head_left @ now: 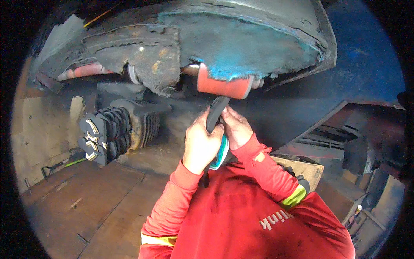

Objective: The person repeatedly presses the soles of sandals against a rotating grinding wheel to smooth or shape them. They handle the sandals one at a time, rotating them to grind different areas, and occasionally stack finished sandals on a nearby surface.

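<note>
My left hand (200,142) grips a dark sandal (217,113) held upright and edge-on, its teal-and-white part showing below my fingers. My right hand (237,129) has its fingers closed on the sandal's other side. The sandal's top end is just below a red roller (222,86) on the machine (276,45), whose grey hood is crusted with dust and teal residue; I cannot tell whether they touch.
Stacked dark sandals with pale straps (92,140) stand at left beside a grimy housing (144,116). A cardboard box (317,172) holding dark pieces is at right, near a blue metal structure (362,64). A green-handled tool (75,162) lies by the left wall.
</note>
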`<act>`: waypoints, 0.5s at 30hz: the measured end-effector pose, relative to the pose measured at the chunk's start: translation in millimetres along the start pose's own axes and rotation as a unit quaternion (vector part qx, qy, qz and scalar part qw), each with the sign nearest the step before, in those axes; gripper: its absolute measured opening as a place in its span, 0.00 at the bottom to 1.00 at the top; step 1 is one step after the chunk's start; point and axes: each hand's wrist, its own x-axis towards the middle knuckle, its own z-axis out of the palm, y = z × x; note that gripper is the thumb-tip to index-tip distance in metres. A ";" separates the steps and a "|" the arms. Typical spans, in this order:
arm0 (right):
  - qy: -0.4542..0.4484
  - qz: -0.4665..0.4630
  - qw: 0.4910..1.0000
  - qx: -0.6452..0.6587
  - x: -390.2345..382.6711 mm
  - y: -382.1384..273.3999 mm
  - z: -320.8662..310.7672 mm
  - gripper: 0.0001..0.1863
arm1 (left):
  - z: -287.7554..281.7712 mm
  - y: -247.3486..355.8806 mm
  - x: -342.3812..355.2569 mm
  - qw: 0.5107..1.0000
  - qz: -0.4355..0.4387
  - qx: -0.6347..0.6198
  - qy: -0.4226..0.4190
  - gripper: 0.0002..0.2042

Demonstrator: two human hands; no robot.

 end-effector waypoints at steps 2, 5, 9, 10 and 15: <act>0.001 0.021 1.000 -0.001 3.2 -2.9 -6.8 0.18 | 7.1 5.6 2.0 0.999 -0.033 -0.022 -0.009 0.23; -0.024 0.044 0.999 -0.001 11.5 -11.3 -20.9 0.19 | 19.5 5.5 11.8 1.000 -0.013 -0.001 -0.012 0.23; -0.037 0.026 0.999 -0.017 24.0 -30.6 -35.3 0.21 | 42.4 -6.5 31.2 0.999 -0.019 0.026 -0.018 0.22; -0.042 0.029 0.998 -0.023 25.2 -36.2 -37.0 0.21 | 47.1 -9.8 32.5 0.999 -0.035 0.011 -0.001 0.21; -0.040 0.052 0.997 -0.045 13.6 -43.1 -27.4 0.15 | 50.5 -23.5 14.9 0.996 -0.029 -0.085 0.009 0.23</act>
